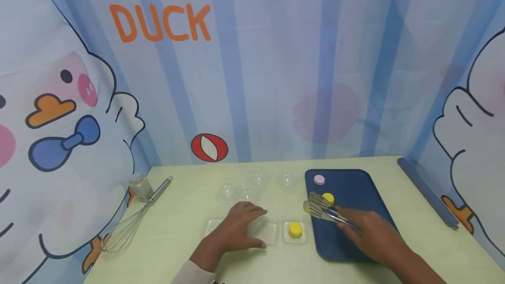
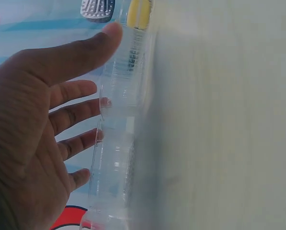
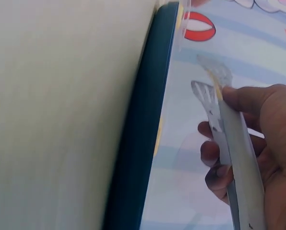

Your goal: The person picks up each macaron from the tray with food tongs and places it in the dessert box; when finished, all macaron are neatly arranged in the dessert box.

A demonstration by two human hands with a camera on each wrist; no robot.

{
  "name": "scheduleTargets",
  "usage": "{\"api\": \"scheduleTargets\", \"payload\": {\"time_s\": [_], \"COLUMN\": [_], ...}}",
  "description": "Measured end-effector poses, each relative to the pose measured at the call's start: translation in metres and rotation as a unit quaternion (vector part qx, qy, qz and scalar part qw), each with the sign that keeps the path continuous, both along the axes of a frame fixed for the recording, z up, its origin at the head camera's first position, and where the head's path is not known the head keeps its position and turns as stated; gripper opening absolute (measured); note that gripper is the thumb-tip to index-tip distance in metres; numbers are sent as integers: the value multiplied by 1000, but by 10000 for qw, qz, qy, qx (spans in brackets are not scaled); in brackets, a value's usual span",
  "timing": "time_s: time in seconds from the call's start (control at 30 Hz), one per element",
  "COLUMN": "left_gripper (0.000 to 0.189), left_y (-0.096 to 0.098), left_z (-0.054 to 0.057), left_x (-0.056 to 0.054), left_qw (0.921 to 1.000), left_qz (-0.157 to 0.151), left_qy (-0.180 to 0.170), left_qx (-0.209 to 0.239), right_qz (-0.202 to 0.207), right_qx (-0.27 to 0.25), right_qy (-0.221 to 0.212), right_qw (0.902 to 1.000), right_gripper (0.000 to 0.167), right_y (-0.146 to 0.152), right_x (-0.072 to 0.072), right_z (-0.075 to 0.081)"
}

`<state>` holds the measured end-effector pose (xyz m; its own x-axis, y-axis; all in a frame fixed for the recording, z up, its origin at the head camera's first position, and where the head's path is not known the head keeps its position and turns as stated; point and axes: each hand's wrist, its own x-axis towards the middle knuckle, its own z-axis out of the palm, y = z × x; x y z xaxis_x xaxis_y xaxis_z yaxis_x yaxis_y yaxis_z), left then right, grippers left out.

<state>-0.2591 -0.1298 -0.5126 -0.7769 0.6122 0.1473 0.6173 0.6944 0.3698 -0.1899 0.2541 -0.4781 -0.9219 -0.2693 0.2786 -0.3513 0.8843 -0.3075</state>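
Observation:
My right hand (image 1: 372,233) grips a pair of metal tongs (image 1: 313,210), their slotted heads spread slightly apart above the left side of a dark blue tray (image 1: 355,183). In the right wrist view, the thumb and fingers press on the tongs' arms (image 3: 239,158). A yellow macaron (image 1: 329,197) lies on the tray just behind the tongs, and a pale pink one (image 1: 319,180) near the back. Another yellow macaron (image 1: 295,230) sits on a small clear plastic base (image 1: 295,240). My left hand (image 1: 236,227) hovers with fingers spread over clear plastic bases (image 1: 268,233), partly hiding them.
Several clear plastic domes (image 1: 286,179) stand behind my left hand. To the left lie a whisk (image 1: 136,218) and a small jar (image 1: 140,186). A dark blue roll (image 1: 428,193) runs along the right edge. Printed duck curtains (image 1: 268,78) enclose the table's back and sides.

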Motion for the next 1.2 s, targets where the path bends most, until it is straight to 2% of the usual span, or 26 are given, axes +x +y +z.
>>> {"api": "scheduleTargets", "payload": {"time_s": [0.17,0.4,0.73,0.93,1.2], "left_gripper": [84,81,75,75,78], "left_y": [-2,-3,-6,-4,-2], "left_z": [-3,-3,-4,-4,-6], "left_x": [1,1,3,0,-2], "left_qw": [9997,9996,9997,9993,9990], "left_qz": [-78,-59,41,77,1], "left_qy": [42,106,168,223,294], "left_qx": [235,273,194,284,332], "right_qz": [-305,-758,-903,-1206,-1133], "right_qx": [20,155,184,243,149], "right_qy": [133,-206,-4,-304,-507], "right_qw": [9994,9968,9957,9919,9922], "right_gripper": [48,47,47,49,49], "right_y": [9,13,16,22,25], "right_x": [-6,-8,-18,-25,-28], "right_z": [-1,-2,-6,-9,-12]}}
